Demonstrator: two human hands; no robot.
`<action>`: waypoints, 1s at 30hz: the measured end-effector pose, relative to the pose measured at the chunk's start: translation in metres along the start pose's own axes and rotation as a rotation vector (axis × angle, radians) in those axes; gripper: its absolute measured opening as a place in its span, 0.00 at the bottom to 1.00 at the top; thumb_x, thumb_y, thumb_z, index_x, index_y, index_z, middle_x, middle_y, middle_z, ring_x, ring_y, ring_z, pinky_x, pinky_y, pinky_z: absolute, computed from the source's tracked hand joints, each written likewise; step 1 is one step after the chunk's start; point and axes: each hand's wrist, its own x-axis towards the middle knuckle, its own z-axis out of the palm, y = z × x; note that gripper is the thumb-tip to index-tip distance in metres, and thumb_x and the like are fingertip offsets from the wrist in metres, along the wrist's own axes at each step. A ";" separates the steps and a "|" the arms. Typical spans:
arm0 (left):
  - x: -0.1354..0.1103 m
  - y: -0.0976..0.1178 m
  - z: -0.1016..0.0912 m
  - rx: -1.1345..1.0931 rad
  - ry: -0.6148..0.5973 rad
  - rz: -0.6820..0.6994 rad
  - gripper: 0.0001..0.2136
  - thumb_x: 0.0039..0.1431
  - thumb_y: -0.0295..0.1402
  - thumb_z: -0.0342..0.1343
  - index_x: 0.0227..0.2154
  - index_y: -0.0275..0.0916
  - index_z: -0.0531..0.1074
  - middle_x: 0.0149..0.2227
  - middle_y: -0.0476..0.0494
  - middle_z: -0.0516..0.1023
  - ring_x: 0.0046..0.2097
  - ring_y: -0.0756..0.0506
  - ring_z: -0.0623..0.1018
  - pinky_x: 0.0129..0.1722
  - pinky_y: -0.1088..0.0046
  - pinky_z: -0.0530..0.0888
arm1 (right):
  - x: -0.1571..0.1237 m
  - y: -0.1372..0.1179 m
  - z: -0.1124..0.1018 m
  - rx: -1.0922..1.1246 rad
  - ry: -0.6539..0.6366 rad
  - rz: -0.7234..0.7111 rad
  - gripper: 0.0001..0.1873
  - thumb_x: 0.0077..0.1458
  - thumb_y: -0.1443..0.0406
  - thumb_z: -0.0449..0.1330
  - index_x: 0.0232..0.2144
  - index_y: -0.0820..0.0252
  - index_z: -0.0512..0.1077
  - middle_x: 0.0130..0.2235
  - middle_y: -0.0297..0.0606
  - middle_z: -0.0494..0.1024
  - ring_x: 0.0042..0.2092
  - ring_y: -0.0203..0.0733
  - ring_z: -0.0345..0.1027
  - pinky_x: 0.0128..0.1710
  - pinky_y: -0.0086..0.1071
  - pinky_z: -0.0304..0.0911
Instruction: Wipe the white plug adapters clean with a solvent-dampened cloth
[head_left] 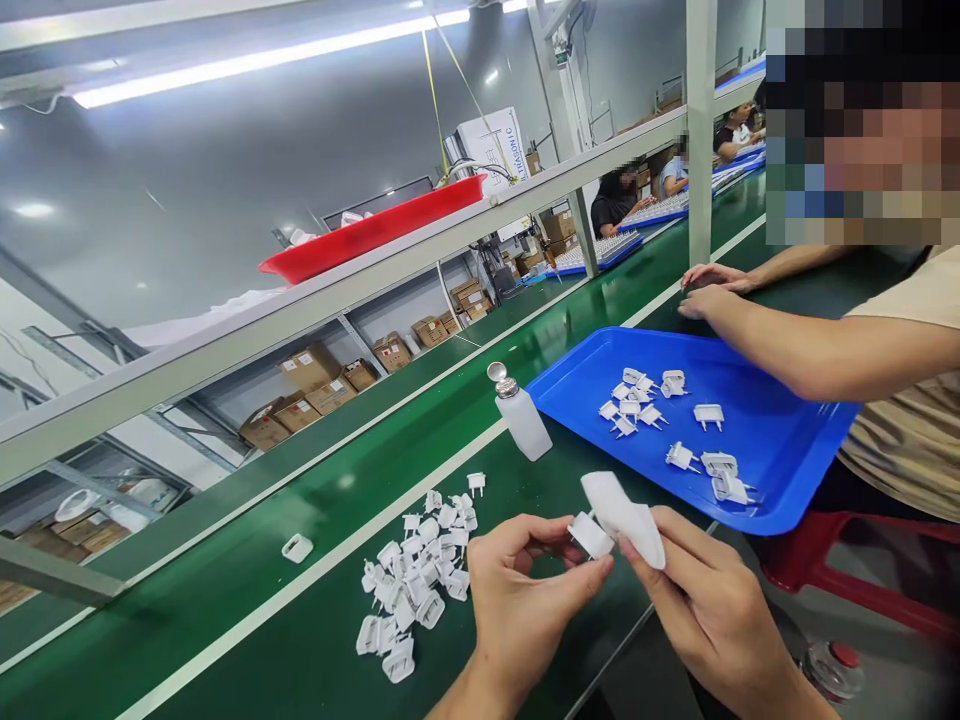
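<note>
In the head view, the left hand (525, 600) pinches a small, box-like white plug piece (591, 537) between thumb and fingers, while the fingers of the right hand (712, 590) grasp a soft, folded white cloth pad (626, 520) right at the piece; whether the two touch cannot be told. Both are held above the smooth dark green surface (300, 650). Just beside the left hand spreads a loose pile (420, 565) of similar rounded, pronged white pieces, bordered by a pale straight strip (247, 620). Beyond the strip, a lone piece (297, 548) lies on a glossy green lane with open room around it. A translucent square-sided bottle (525, 425) with a shiny metal cap stands between the pile and a blue tray (675, 350), whose raised rim has rounded corners; more pieces lie scattered inside, with gaps between. A co-worker's forearm (765, 335) reaches over the tray's far right edge.
</note>
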 end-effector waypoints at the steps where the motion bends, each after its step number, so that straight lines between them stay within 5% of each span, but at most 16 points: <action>1: 0.000 0.000 0.001 -0.036 0.004 -0.051 0.12 0.39 0.30 0.77 0.29 0.38 0.83 0.24 0.46 0.83 0.27 0.47 0.80 0.30 0.73 0.79 | 0.000 0.002 -0.001 -0.037 0.045 0.014 0.12 0.65 0.76 0.56 0.46 0.60 0.74 0.36 0.37 0.70 0.36 0.38 0.69 0.36 0.32 0.64; 5: -0.001 0.005 0.002 -0.134 0.021 -0.181 0.13 0.37 0.30 0.79 0.28 0.37 0.83 0.24 0.46 0.83 0.27 0.48 0.79 0.29 0.75 0.78 | -0.007 0.004 -0.004 -0.101 0.243 -0.033 0.12 0.61 0.80 0.58 0.41 0.61 0.73 0.38 0.39 0.72 0.38 0.37 0.69 0.38 0.31 0.64; 9: -0.002 0.008 0.001 -0.236 0.000 -0.231 0.14 0.35 0.29 0.79 0.26 0.36 0.82 0.25 0.45 0.84 0.26 0.50 0.78 0.29 0.76 0.77 | -0.011 0.003 -0.004 -0.100 0.134 -0.235 0.15 0.60 0.80 0.56 0.45 0.63 0.74 0.43 0.44 0.74 0.44 0.43 0.70 0.41 0.34 0.67; 12: 0.000 0.008 0.001 -0.318 -0.021 -0.325 0.15 0.33 0.28 0.80 0.24 0.35 0.80 0.26 0.44 0.84 0.26 0.50 0.78 0.28 0.77 0.77 | -0.008 0.002 -0.001 -0.148 0.133 -0.258 0.15 0.59 0.81 0.56 0.43 0.62 0.75 0.37 0.42 0.73 0.40 0.44 0.70 0.36 0.36 0.66; 16: 0.002 0.010 0.003 -0.396 -0.080 -0.409 0.14 0.36 0.30 0.79 0.26 0.33 0.81 0.24 0.44 0.83 0.25 0.51 0.77 0.25 0.78 0.75 | -0.002 -0.005 0.007 -0.133 0.323 -0.041 0.12 0.61 0.80 0.59 0.36 0.59 0.73 0.33 0.37 0.70 0.33 0.38 0.67 0.30 0.31 0.63; 22: 0.002 0.014 0.004 -0.473 -0.132 -0.415 0.11 0.39 0.29 0.78 0.25 0.33 0.81 0.24 0.44 0.83 0.24 0.50 0.77 0.24 0.77 0.74 | -0.002 -0.021 0.019 0.193 0.213 0.045 0.15 0.64 0.76 0.56 0.47 0.56 0.76 0.36 0.35 0.73 0.36 0.36 0.70 0.34 0.28 0.68; 26: 0.004 0.012 0.003 -0.502 -0.119 -0.452 0.11 0.40 0.29 0.77 0.24 0.33 0.81 0.23 0.44 0.82 0.24 0.50 0.77 0.24 0.78 0.73 | -0.007 -0.028 0.025 0.626 0.195 0.453 0.08 0.68 0.64 0.58 0.42 0.54 0.78 0.30 0.33 0.70 0.29 0.36 0.63 0.27 0.29 0.63; 30: 0.005 0.010 0.005 -0.539 -0.090 -0.502 0.12 0.39 0.31 0.77 0.24 0.33 0.80 0.21 0.45 0.80 0.23 0.52 0.75 0.24 0.79 0.72 | 0.001 -0.038 0.028 1.162 0.279 0.853 0.14 0.61 0.55 0.65 0.30 0.59 0.79 0.25 0.30 0.61 0.25 0.31 0.46 0.22 0.26 0.52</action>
